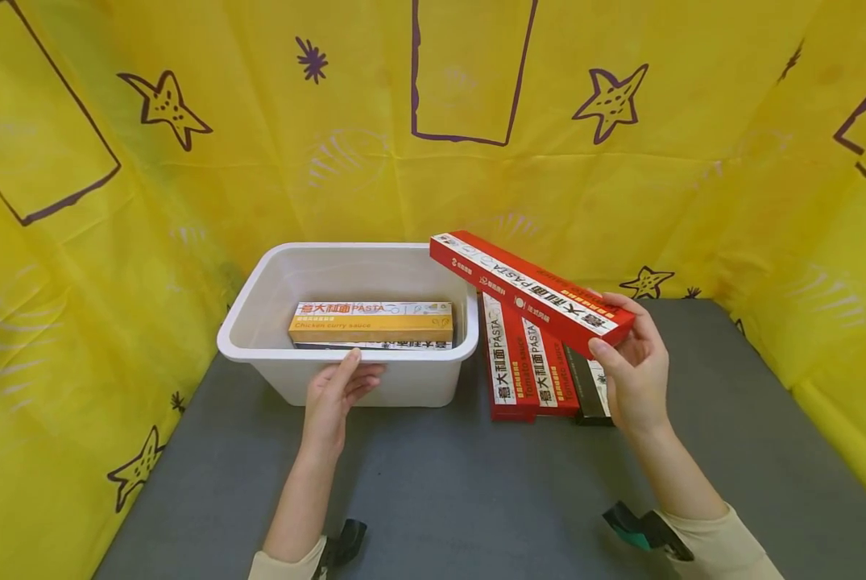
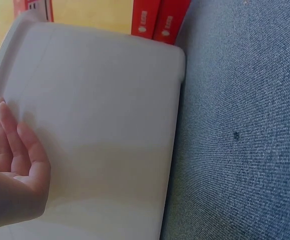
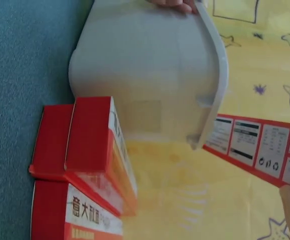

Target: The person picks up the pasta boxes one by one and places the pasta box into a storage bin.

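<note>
My right hand (image 1: pixel 636 366) pinches the near end of a long red pasta box (image 1: pixel 530 286). The box slants up to the left, and its far end overlaps the right rim of a white plastic bin (image 1: pixel 254 337) in the head view. At the bin's front rim is my left hand (image 1: pixel 340 395), its thumb over the edge and its fingers bent under the lip outside. Inside the bin lies an orange chicken curry sauce pasta box (image 1: pixel 370 322), with another pasta box (image 1: pixel 374 345) beneath it, mostly hidden by the front wall.
Right of the bin, red tomato sauce pasta boxes (image 1: pixel 507 379) lie side by side, partly stacked, on the grey table (image 1: pixel 440 483). A black box (image 1: pixel 590 391) lies beside them, partly behind my right hand. Yellow patterned cloth (image 1: pixel 374 177) hangs around the back and sides.
</note>
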Demonstrator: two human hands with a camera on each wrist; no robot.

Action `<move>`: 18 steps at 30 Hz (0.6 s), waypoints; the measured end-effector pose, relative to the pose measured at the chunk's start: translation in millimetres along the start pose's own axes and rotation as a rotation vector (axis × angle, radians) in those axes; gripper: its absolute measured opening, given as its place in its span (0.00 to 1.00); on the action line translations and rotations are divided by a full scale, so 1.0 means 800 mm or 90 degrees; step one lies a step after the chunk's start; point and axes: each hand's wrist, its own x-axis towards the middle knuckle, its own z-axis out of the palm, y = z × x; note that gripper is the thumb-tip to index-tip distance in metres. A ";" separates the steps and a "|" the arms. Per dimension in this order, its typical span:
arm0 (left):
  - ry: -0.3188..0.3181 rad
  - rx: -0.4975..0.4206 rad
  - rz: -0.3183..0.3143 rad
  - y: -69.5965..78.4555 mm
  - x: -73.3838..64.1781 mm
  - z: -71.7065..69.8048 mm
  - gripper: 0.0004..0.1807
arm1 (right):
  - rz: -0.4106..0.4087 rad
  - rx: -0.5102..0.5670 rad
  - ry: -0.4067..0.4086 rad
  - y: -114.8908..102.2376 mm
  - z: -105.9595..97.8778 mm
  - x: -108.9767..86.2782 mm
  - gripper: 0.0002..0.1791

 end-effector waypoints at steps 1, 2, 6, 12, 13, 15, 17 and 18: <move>0.001 0.000 0.000 0.000 0.000 0.000 0.16 | 0.002 -0.003 -0.006 0.001 0.002 0.000 0.29; 0.002 0.000 0.000 0.000 0.000 0.000 0.16 | 0.004 -0.005 -0.013 0.003 0.004 0.001 0.29; 0.006 -0.002 -0.002 0.001 0.000 0.000 0.16 | 0.011 -0.019 -0.050 0.008 0.011 0.003 0.29; 0.003 -0.001 -0.002 0.000 0.001 0.000 0.15 | 0.036 -0.033 -0.100 0.019 0.024 0.007 0.28; 0.003 0.000 -0.003 0.000 0.001 -0.001 0.15 | 0.040 -0.036 -0.105 0.021 0.025 0.008 0.28; 0.004 0.001 -0.004 -0.001 0.001 -0.001 0.15 | 0.051 -0.047 -0.110 0.025 0.028 0.010 0.28; 0.006 0.001 -0.006 -0.001 0.001 -0.001 0.15 | 0.062 -0.063 -0.120 0.028 0.032 0.012 0.27; 0.007 0.002 -0.007 -0.001 0.001 -0.001 0.15 | 0.069 -0.072 -0.123 0.029 0.034 0.013 0.27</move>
